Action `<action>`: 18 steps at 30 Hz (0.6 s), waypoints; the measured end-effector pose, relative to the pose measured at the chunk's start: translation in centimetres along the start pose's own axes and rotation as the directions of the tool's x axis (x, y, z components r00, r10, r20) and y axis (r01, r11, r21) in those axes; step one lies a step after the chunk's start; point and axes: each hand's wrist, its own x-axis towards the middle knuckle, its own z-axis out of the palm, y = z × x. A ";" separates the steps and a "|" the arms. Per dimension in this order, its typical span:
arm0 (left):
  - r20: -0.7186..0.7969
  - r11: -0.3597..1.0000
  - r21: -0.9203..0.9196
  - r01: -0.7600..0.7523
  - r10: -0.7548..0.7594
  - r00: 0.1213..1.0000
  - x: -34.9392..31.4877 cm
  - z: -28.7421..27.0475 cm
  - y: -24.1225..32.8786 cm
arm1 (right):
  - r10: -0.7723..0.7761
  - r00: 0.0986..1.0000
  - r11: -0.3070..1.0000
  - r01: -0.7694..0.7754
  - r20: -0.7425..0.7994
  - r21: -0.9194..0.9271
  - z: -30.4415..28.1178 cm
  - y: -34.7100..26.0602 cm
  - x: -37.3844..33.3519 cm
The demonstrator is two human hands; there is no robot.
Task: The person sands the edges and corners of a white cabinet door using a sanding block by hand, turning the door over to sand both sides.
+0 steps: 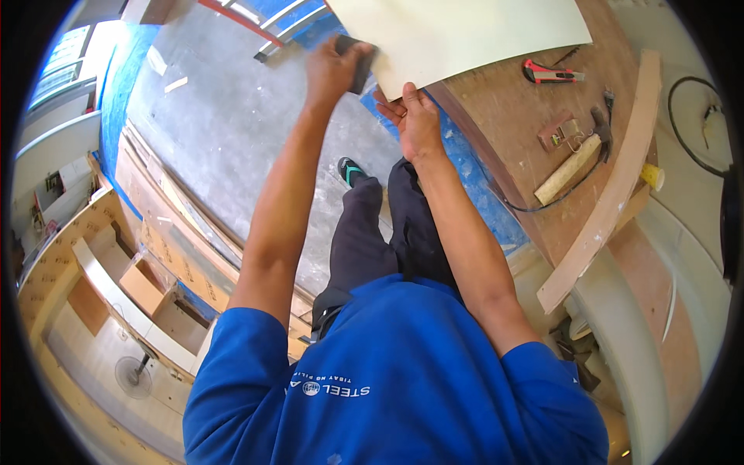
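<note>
In my left hand (329, 71) is a dark grey flat block (363, 71), which looks like a sanding block, gripped with the fingers around it. Its face meets the edge of a white panel (473, 31) near the panel's near corner. My right hand (419, 122) pinches that corner, thumb on top and fingers partly hidden underneath. The panel lies across a brown wooden worktop (504, 108) and juts out past its left edge. To the right of the panel lie a red and black utility knife (546, 73) and a hammer (568, 169) with a wooden handle.
Beside the hammer sit a small wood-and-metal piece (559, 135) and a black cable (535, 208). A long wooden strip (618, 198) crosses the worktop's right side. Ahead on the grey floor (225, 101) stands a ladder (260, 27). Cabinet framing (128, 291) and a fan (133, 375) are at left.
</note>
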 end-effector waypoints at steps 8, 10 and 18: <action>0.169 0.995 0.093 0.030 -0.046 0.985 -4.4 0.6 1.8 | -0.024 0.999 1.000 0.024 -0.030 -0.002 -0.6 0.0 -0.1; 0.061 0.998 0.008 0.063 -0.063 0.996 -1.1 -0.3 1.6 | -0.018 1.000 1.000 0.018 -0.019 -0.011 -0.1 -0.2 -0.1; 0.135 1.000 0.027 0.008 -0.012 0.991 -4.9 0.7 2.6 | -0.038 0.999 0.998 0.038 -0.006 -0.047 -2.5 1.3 1.1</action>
